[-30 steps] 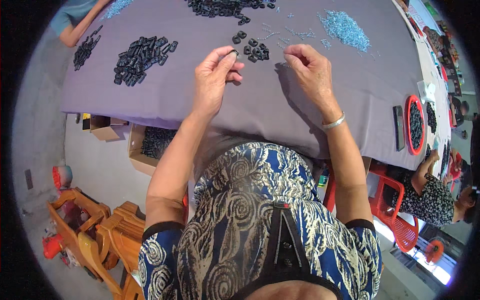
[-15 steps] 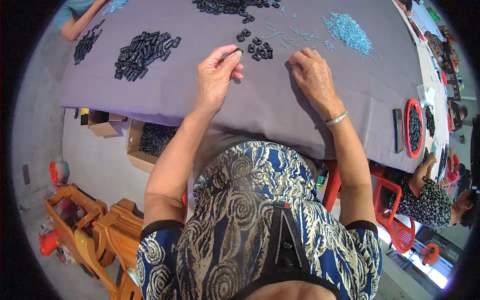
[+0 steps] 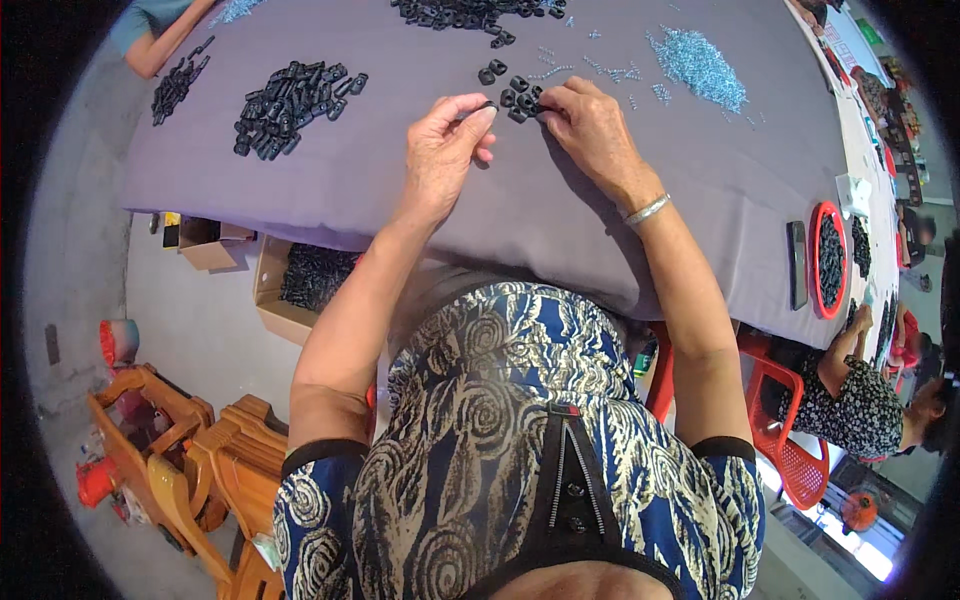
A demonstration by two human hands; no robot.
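Note:
My left hand is closed in a pinch on a small black plastic part, mostly covered by thumb and forefinger. Just right of it lies a little group of hollow black plastic parts on the grey-purple tablecloth. My right hand reaches to this group's right edge with fingertips pressed together; what they grip, if anything, is hidden. Several loose coil springs lie beyond my right hand, and a large heap of silvery-blue springs is farther right.
A heap of finished-looking black pieces lies left, thin black pins beyond it. More black parts are piled at the far side. A red basket stands right, beside a dark flat bar. Other people sit around the table.
My right hand has moved left and slightly away from me, onto the small group of black parts. My left hand has shifted slightly right, still pinching its part.

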